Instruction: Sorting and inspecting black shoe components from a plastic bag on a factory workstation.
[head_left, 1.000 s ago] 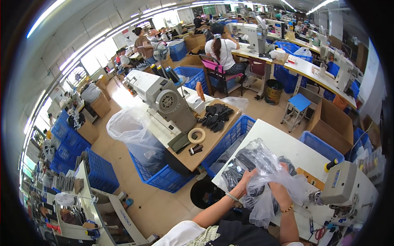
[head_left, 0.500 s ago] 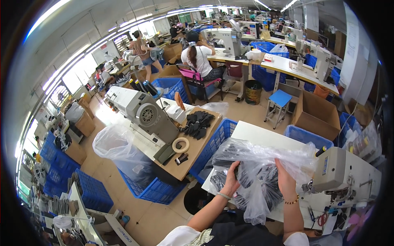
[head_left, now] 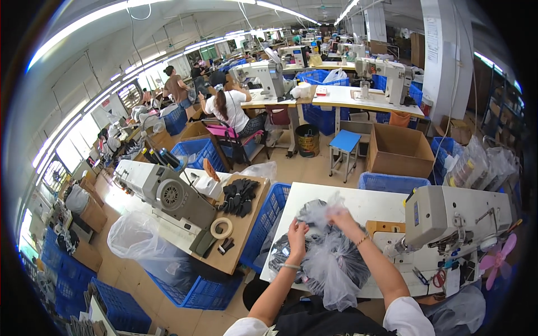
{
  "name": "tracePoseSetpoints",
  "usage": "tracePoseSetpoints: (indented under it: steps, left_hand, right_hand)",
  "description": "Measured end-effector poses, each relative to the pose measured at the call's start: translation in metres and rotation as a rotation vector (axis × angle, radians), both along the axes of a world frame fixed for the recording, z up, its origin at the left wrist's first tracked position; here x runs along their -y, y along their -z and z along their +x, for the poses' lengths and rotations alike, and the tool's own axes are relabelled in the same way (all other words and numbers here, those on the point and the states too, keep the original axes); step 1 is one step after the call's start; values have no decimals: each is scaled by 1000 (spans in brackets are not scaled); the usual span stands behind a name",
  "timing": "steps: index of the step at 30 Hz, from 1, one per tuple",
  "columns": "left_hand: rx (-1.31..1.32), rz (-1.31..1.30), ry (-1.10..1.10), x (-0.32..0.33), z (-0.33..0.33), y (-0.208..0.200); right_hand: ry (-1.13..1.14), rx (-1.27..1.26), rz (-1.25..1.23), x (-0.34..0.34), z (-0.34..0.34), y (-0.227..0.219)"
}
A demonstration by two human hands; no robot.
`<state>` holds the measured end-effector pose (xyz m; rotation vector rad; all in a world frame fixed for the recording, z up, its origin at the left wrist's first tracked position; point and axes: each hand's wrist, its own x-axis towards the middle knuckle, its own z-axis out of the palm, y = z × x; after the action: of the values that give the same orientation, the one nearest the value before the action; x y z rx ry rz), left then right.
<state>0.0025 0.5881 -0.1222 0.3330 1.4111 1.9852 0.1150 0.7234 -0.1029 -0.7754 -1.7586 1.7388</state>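
Note:
A clear plastic bag (head_left: 334,263) with dark pieces inside lies on the white sewing table (head_left: 364,196) right in front of me. Its loose, crumpled film hangs toward my body. My left hand (head_left: 297,239) is raised at the bag's left side, its fingers loosely bent and apart, with nothing visible in them. At the far side of the bag, my right hand (head_left: 341,218) is closed on a bunched part of the film; motion blurs its fingers somewhat. More dark pieces under film show beside my left wrist.
A sewing machine (head_left: 454,215) stands to the right, with red-handled scissors (head_left: 439,278) near it. On the left, another machine (head_left: 168,190) shares a table with dark gloves (head_left: 238,196) and a tape roll (head_left: 222,228). Blue crates (head_left: 199,291) stand below. Co-workers sit and stand farther back.
The spread film has been gathered and pulled down toward me. My right hand has moved in from the right to the bag's far side, and my head view has shifted right.

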Motion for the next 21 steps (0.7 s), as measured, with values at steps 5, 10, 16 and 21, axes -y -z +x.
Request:
tracePoseSetpoints:
  steps: [5,10,16,21]
  left_hand:
    - [-336,-126,240,23,11,-81]
    - [-770,-178,229,28,-7,-74]
    - [-517,-8,-102,29,-37,-72]
    - [-446,-64,116,21,-10,-98]
  right_hand:
    - [-68,-17,241,38,6,-8]
    - [-39,44,573,68,34,-76]
    - [299,-116,607,71,66,-99]
    - [159,-264,969,114,47,-138]
